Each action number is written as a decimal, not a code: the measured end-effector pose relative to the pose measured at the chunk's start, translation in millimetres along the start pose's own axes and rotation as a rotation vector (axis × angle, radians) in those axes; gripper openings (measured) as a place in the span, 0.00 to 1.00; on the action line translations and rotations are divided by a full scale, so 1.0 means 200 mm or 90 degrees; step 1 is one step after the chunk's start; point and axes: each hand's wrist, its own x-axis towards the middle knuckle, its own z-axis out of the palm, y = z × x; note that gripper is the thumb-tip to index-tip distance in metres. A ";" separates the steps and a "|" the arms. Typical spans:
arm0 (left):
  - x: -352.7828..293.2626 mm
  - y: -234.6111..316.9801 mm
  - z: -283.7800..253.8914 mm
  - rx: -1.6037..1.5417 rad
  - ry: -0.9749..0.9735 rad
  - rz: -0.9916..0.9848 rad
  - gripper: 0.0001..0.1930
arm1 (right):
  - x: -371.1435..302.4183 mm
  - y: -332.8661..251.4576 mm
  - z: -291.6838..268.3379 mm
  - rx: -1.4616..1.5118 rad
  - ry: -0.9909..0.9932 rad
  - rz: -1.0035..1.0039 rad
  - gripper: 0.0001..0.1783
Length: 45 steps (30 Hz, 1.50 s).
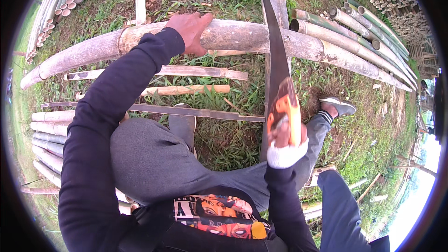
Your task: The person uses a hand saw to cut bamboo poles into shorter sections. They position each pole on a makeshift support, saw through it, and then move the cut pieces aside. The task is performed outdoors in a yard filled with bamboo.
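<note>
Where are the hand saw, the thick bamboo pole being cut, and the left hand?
hand saw [279, 60], head view, on the middle of the dark blade.
thick bamboo pole [242, 36], head view, on its grey side between hand and blade.
left hand [192, 29], head view, on the back of the hand pressing on the pole.

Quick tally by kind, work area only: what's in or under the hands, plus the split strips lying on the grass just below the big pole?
Hand saw in right hand: 1
Thick bamboo pole under left hand: 1
Upright post behind saw: 1
Split bamboo strips on grass: 3
Total: 6
</note>
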 end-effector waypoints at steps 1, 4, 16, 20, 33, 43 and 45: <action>0.00 0.00 0.00 0.001 0.026 0.010 0.45 | 0.19 0.02 0.10 -0.037 -0.032 -0.044 0.13; -0.02 0.01 -0.04 0.014 0.046 0.019 0.44 | 0.56 0.05 0.22 0.033 -0.124 -0.107 0.14; 0.00 -0.01 -0.02 0.009 -0.004 0.005 0.51 | -0.19 0.04 -0.17 0.043 -0.025 -0.050 0.13; -0.01 0.02 -0.05 0.011 0.013 0.003 0.50 | 0.57 0.10 0.28 -0.081 -0.049 -0.152 0.13; 0.01 0.01 -0.03 0.014 -0.042 -0.020 0.51 | -0.16 0.11 -0.21 -0.057 -0.047 -0.147 0.15; -0.02 0.02 -0.05 0.010 0.008 -0.003 0.49 | 0.19 0.07 -0.01 -0.092 -0.060 -0.034 0.09; -0.02 0.00 -0.02 0.012 0.037 0.013 0.48 | -0.20 0.14 -0.28 -0.049 -0.002 -0.011 0.12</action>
